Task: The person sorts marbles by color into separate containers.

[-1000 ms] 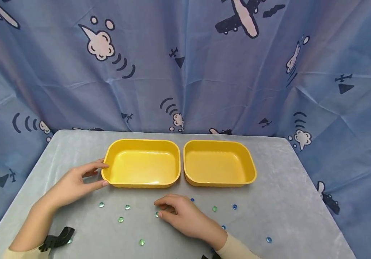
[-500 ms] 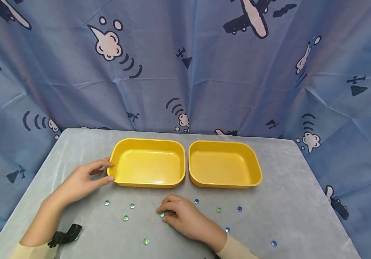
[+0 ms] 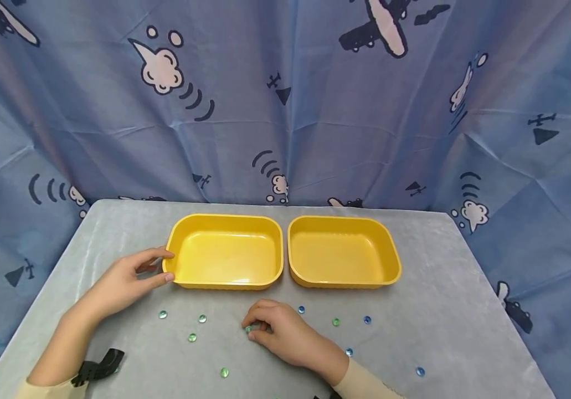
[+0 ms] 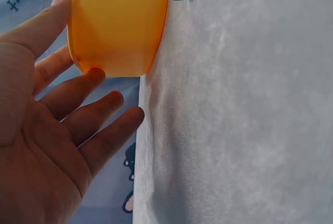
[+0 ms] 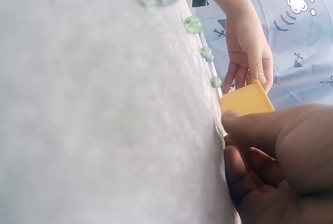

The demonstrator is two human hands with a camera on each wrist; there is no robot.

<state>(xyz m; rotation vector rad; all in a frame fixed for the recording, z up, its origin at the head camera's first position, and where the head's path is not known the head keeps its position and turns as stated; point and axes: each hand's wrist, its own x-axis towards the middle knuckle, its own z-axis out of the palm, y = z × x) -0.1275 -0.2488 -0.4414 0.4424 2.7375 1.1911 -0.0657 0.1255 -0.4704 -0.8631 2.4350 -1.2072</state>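
Observation:
Two yellow plastic boxes stand side by side on the grey-covered table. My left hand (image 3: pixel 124 281) holds the left end of the left box (image 3: pixel 225 255), thumb and index finger at its rim and the other fingers outside the wall. In the left wrist view that box (image 4: pixel 119 26) shows from its end. My right hand (image 3: pixel 285 332) is in front of the boxes, low over the cloth. Its thumb and index finger pinch a green glass marble (image 3: pixel 248 328), mostly hidden by the fingers. The right box (image 3: pixel 343 255) is untouched.
Several green marbles lie at the left, among them one green marble (image 3: pixel 193 337) and another marble (image 3: pixel 224 372). At the right lie blue marbles, such as one blue marble (image 3: pixel 367 320), and a green marble (image 3: pixel 336 322). A blue patterned curtain (image 3: pixel 285 100) hangs behind the table.
My right fingers have closed in around the green marble, which shows less than before. My left hand stays at the left box. The head view has shifted slightly.

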